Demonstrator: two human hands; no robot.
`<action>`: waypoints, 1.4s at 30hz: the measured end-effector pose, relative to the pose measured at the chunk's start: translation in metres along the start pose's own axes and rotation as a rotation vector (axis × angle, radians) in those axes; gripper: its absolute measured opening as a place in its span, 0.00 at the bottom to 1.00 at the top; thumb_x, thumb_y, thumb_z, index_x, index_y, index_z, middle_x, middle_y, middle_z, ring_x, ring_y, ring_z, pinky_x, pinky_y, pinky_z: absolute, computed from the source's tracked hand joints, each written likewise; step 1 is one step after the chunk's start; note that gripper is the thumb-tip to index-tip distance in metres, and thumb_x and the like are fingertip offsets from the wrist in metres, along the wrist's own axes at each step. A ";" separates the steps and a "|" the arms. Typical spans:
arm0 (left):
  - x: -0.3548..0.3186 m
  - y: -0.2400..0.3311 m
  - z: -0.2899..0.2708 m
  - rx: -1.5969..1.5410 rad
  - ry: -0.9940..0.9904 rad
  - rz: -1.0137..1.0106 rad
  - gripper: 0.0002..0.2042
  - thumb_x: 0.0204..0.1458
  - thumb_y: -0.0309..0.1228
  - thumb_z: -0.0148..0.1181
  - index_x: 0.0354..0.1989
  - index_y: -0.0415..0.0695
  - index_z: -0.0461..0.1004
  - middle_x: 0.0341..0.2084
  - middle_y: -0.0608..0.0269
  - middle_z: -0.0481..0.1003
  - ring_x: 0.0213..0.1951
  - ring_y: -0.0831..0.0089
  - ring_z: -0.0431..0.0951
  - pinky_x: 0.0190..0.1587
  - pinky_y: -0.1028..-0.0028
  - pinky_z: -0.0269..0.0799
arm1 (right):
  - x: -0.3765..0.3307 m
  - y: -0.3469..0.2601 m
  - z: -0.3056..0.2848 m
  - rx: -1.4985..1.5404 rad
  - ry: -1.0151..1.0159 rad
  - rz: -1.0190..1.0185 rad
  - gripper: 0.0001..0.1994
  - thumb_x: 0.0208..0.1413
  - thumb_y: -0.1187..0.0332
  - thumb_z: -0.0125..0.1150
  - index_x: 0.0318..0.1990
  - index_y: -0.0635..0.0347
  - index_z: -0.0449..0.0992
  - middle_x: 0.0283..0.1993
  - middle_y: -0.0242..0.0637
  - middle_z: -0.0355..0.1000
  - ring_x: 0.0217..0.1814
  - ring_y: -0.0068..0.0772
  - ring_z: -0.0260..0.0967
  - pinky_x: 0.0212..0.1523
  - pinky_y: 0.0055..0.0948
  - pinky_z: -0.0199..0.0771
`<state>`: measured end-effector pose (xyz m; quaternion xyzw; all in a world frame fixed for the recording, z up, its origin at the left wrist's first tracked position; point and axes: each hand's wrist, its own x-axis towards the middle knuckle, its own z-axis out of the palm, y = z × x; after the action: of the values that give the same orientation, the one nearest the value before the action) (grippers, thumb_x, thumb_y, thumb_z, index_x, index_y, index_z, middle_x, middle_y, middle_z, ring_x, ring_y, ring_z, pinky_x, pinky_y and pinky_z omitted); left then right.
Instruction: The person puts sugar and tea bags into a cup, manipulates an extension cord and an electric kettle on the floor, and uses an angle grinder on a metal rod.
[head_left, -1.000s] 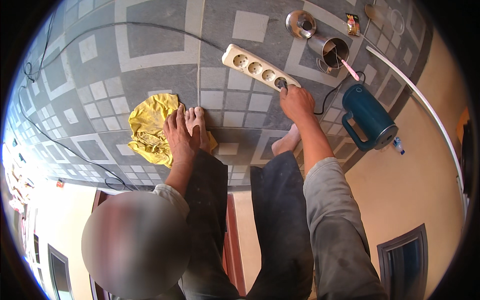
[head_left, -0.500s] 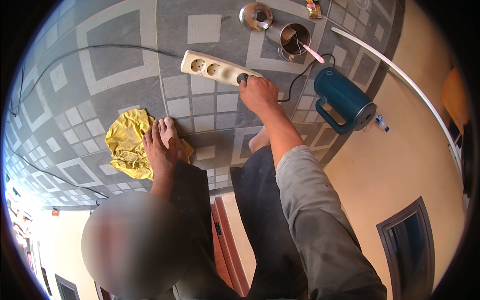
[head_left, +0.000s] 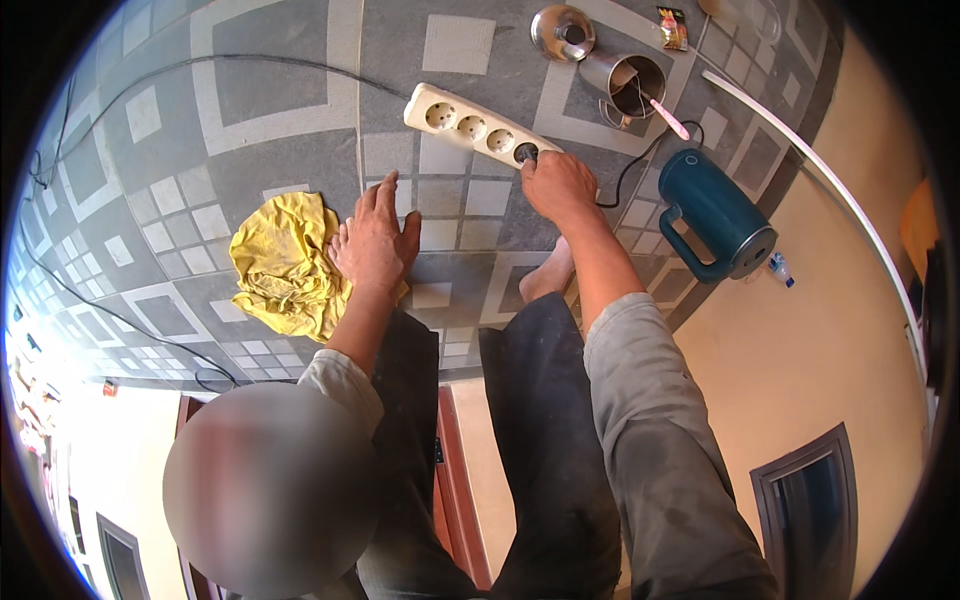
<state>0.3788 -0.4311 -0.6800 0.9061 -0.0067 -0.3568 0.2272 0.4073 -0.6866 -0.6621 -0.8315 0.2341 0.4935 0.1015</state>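
A white power strip (head_left: 487, 126) lies aslant on the tiled floor, with several round sockets. In its right-end socket sits a black plug (head_left: 526, 152), and my right hand (head_left: 562, 188) has its fingers closed round it. The fingers partly hide the plug. My left hand (head_left: 377, 240) hovers above my left foot, fingers stretched out toward the strip and holding nothing. Beside it, on the left, lies a crumpled yellow cloth (head_left: 285, 262). On the right, a dark teal electric kettle (head_left: 712, 210) rests on its side, its black cord running near my right hand.
Beyond the strip are a metal pot (head_left: 610, 78) holding a pink-handled utensil (head_left: 668, 118), a round metal lid (head_left: 562, 34) and a small packet (head_left: 672, 28). A white tube (head_left: 800, 140) curves along the right. The strip's black cable (head_left: 200, 62) runs left.
My left hand has lifted off my foot and moved forward and right toward the strip. My right hand stays on the plug. The whole view has shifted slightly.
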 end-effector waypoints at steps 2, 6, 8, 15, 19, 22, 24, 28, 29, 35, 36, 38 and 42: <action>0.000 0.012 -0.004 0.017 0.000 -0.018 0.29 0.49 0.42 0.61 0.63 0.61 0.63 0.54 0.66 0.70 0.52 0.55 0.71 0.55 0.54 0.63 | 0.007 0.000 0.004 0.005 -0.006 -0.006 0.16 0.59 0.62 0.49 0.41 0.63 0.81 0.46 0.49 0.77 0.53 0.48 0.73 0.54 0.42 0.71; -0.009 0.018 -0.013 0.042 -0.025 -0.050 0.29 0.48 0.42 0.61 0.62 0.61 0.64 0.52 0.68 0.71 0.51 0.55 0.71 0.55 0.56 0.63 | 0.008 -0.010 0.010 0.006 -0.034 0.043 0.14 0.57 0.65 0.50 0.41 0.61 0.81 0.46 0.48 0.77 0.52 0.47 0.74 0.54 0.40 0.72; -0.011 0.008 -0.010 0.012 0.024 -0.027 0.28 0.47 0.40 0.62 0.61 0.59 0.65 0.50 0.66 0.73 0.52 0.55 0.71 0.54 0.56 0.63 | 0.012 -0.011 0.013 0.006 -0.003 0.024 0.13 0.55 0.68 0.52 0.40 0.62 0.81 0.46 0.48 0.77 0.52 0.46 0.74 0.52 0.38 0.73; -0.022 -0.010 -0.010 -0.208 0.051 0.033 0.31 0.44 0.28 0.62 0.62 0.49 0.64 0.49 0.55 0.72 0.53 0.53 0.69 0.55 0.58 0.62 | 0.020 -0.008 0.009 0.054 -0.071 -0.002 0.12 0.53 0.69 0.53 0.40 0.62 0.81 0.46 0.48 0.77 0.53 0.45 0.73 0.55 0.37 0.70; -0.037 -0.023 -0.010 -0.189 0.044 0.051 0.28 0.45 0.26 0.62 0.59 0.42 0.66 0.54 0.47 0.69 0.57 0.49 0.66 0.60 0.57 0.62 | 0.009 0.010 0.014 -0.017 0.180 -0.120 0.16 0.58 0.61 0.52 0.44 0.63 0.78 0.48 0.46 0.74 0.55 0.47 0.69 0.55 0.40 0.68; -0.063 -0.029 -0.032 -0.295 0.039 0.019 0.26 0.47 0.25 0.59 0.59 0.38 0.66 0.53 0.45 0.70 0.55 0.50 0.70 0.58 0.60 0.65 | -0.043 0.045 0.017 0.284 0.611 -0.326 0.16 0.61 0.60 0.54 0.49 0.62 0.72 0.49 0.43 0.68 0.52 0.45 0.66 0.53 0.40 0.66; -0.083 -0.032 -0.046 -0.195 -0.011 -0.071 0.26 0.47 0.24 0.58 0.58 0.36 0.66 0.51 0.45 0.71 0.51 0.52 0.73 0.55 0.61 0.68 | -0.082 0.103 0.058 0.880 0.772 -0.265 0.14 0.62 0.61 0.54 0.48 0.61 0.72 0.44 0.37 0.67 0.46 0.36 0.68 0.46 0.34 0.69; -0.129 -0.071 -0.049 -0.026 -0.009 -0.085 0.27 0.47 0.25 0.58 0.59 0.37 0.65 0.47 0.47 0.72 0.48 0.54 0.74 0.51 0.61 0.69 | -0.149 0.214 0.079 1.572 0.830 0.454 0.21 0.64 0.49 0.50 0.52 0.57 0.69 0.45 0.34 0.68 0.37 0.24 0.67 0.35 0.25 0.70; -0.132 -0.069 -0.050 -0.023 -0.043 -0.099 0.27 0.47 0.25 0.58 0.59 0.37 0.65 0.47 0.47 0.73 0.47 0.55 0.75 0.51 0.61 0.70 | -0.154 0.225 0.077 1.621 0.872 0.437 0.22 0.64 0.47 0.49 0.52 0.57 0.68 0.47 0.34 0.68 0.38 0.25 0.68 0.35 0.26 0.71; -0.149 -0.056 -0.050 -0.004 -0.119 -0.163 0.27 0.47 0.25 0.58 0.59 0.37 0.65 0.47 0.49 0.73 0.45 0.56 0.75 0.50 0.62 0.70 | -0.129 0.257 0.078 1.820 0.847 0.236 0.27 0.63 0.45 0.50 0.56 0.58 0.65 0.52 0.36 0.70 0.42 0.31 0.71 0.39 0.33 0.75; -0.149 -0.054 -0.049 0.005 -0.118 -0.159 0.27 0.47 0.25 0.58 0.59 0.37 0.65 0.48 0.49 0.72 0.45 0.56 0.75 0.50 0.62 0.70 | -0.126 0.257 0.079 1.823 0.831 0.224 0.27 0.63 0.45 0.51 0.57 0.58 0.65 0.52 0.37 0.70 0.43 0.32 0.71 0.40 0.34 0.75; -0.151 -0.050 -0.048 0.005 -0.112 -0.161 0.27 0.47 0.25 0.58 0.59 0.37 0.65 0.48 0.49 0.72 0.46 0.56 0.75 0.51 0.62 0.69 | -0.119 0.257 0.077 1.850 0.819 0.199 0.27 0.63 0.46 0.51 0.56 0.59 0.65 0.52 0.37 0.70 0.44 0.33 0.71 0.41 0.34 0.76; -0.158 -0.050 -0.046 0.012 -0.106 -0.159 0.27 0.47 0.24 0.58 0.59 0.37 0.65 0.47 0.48 0.72 0.46 0.56 0.75 0.51 0.62 0.69 | -0.110 0.262 0.084 1.929 0.855 0.155 0.29 0.61 0.44 0.53 0.55 0.61 0.66 0.51 0.41 0.71 0.45 0.36 0.72 0.45 0.37 0.75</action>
<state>0.2835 -0.3399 -0.5696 0.8850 0.0513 -0.4210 0.1921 0.1698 -0.8493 -0.5911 -0.4864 0.5958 -0.2302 0.5962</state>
